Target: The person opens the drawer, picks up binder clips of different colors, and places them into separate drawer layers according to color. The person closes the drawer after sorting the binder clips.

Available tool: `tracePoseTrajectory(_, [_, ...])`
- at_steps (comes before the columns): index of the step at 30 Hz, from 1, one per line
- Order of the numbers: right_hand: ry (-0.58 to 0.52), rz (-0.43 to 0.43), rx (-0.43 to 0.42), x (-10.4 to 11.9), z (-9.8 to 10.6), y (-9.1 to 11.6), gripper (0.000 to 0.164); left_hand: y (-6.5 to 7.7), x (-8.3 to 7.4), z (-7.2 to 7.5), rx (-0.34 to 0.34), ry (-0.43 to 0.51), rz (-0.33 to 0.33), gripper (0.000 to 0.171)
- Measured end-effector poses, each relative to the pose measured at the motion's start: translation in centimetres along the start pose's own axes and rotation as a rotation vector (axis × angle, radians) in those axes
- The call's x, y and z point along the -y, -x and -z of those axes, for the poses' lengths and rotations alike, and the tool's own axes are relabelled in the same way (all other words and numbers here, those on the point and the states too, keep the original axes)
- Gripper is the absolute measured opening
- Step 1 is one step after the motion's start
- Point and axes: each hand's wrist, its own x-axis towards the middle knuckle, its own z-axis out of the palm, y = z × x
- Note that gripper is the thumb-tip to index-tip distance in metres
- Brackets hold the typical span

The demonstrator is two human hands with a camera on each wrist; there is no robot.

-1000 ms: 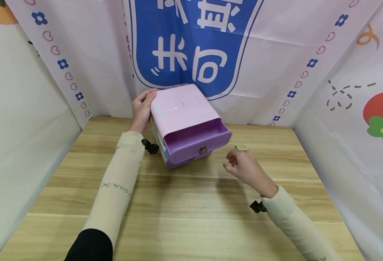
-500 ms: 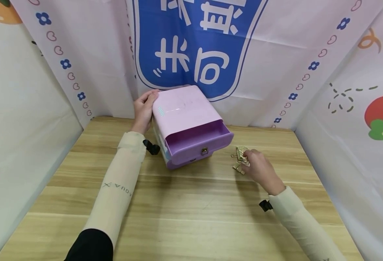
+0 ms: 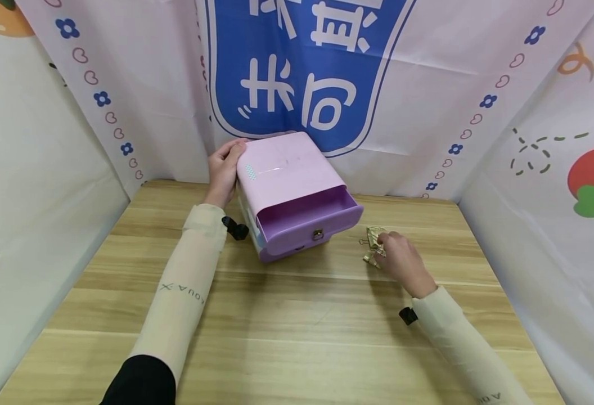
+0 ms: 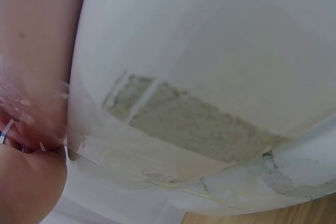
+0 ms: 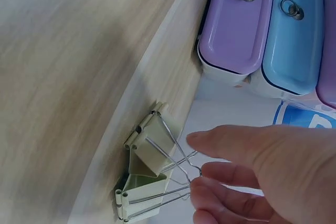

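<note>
A mini chest of drawers (image 3: 292,163) with a pink top stands at the back of the table, its open purple top drawer (image 3: 284,236) facing forward. My left hand (image 3: 222,174) grips its rear left corner, thumb along the top edge; the left wrist view shows mostly the pale side wall. To the right of the chest, my right hand (image 3: 403,261) is at several gold binder clips (image 3: 374,232) lying on the table. In the right wrist view, its thumb and curled fingers are at the wire handles of a binder clip (image 5: 157,150), seemingly pinching one.
The wooden table (image 3: 287,343) is enclosed by printed cloth at the back (image 3: 408,112) and white cloth at both sides. In the right wrist view, a blue drawer (image 5: 296,35) sits beside a purple one, each with a ring pull.
My right hand has moved slightly right from beside the drawer front, uncovering the binder clips, and its fingers have come to their handles. My left hand keeps its grip on the chest.
</note>
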Motion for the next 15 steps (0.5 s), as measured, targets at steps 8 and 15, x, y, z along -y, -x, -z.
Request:
tracePoseTrajectory(8, [0.080,-0.072,0.084,-1.0,0.0,-0.8,0.030,0.0,0.0,0.1,0.009,0.006,0.001,0.029])
tracePoseTrajectory(15, [0.159,-0.079,0.166,-2.5,-0.2,-0.7,0.014,0.1,0.1,0.1,0.007,0.014,0.001,0.029])
